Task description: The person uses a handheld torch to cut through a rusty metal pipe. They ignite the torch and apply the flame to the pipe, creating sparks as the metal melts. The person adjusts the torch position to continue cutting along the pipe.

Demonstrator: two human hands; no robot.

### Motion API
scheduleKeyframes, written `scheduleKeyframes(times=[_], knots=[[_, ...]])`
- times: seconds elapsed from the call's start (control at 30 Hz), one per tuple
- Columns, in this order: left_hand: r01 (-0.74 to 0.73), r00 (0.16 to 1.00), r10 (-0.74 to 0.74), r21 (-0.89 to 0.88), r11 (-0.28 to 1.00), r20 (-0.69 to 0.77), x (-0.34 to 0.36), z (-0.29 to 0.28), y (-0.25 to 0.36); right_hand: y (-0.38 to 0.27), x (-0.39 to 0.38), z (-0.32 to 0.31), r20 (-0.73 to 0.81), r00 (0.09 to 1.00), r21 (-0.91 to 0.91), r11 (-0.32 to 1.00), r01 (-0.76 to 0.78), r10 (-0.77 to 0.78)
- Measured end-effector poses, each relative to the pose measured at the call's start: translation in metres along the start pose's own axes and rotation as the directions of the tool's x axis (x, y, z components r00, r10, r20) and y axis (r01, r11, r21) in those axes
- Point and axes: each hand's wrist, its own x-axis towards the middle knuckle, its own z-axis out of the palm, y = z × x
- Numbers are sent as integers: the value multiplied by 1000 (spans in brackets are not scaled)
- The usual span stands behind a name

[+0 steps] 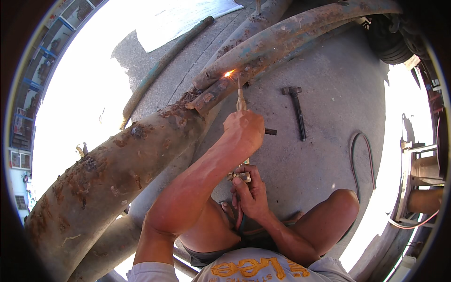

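Note:
My left hand (pixel 245 127) is wrapped round the front of a brass gas torch (pixel 241 101). Its thin tip points away from me at rusty steel pipes. A bright orange glow (pixel 229 73) burns beside the tip, on the seam between an upper pipe (pixel 263 44) and a shorter pipe (pixel 213 96) beneath it. Lower down, my right hand (pixel 251 192) has its fingers and thumb closed on the torch's rear end, by the brass valve fittings. A reddish hose (pixel 239 216) hangs down from there. Out of my left fist sticks a short dark piece (pixel 270 132) I cannot identify.
A thick rusty pipe (pixel 117 162) runs along my left; a thin pipe (pixel 164 66) lies beyond. On the concrete at right rests a black-handled hammer (pixel 296 113). A hose (pixel 353 155) loops near my right knee. Dark wheel-like parts (pixel 387 42) stand far right.

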Motion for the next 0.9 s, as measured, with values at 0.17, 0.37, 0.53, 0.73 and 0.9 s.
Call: scheduleKeyframes(times=[0.17,0.37,0.53,0.73,0.9], knots=[[7,1000,-7,9,1000,18,2,0,0,0,-1,-1,13,1000,21,1000,-1,1],[-2,1000,2,19,1000,3,-1,-2,1,1,-1,-2,19,1000,12,1000,14,-15],[-13,1000,13,3,1000,-4,-2,-3,1,1,-1,-2,19,1000,17,1000,19,-19],[-5,1000,5,14,1000,7,-2,-2,0,-1,-2,0,9,1000,12,1000,1,-1],[18,1000,-19,32,999,14,-1,-2,2,-2,-1,1,4,1000,19,1000,-16,16]])
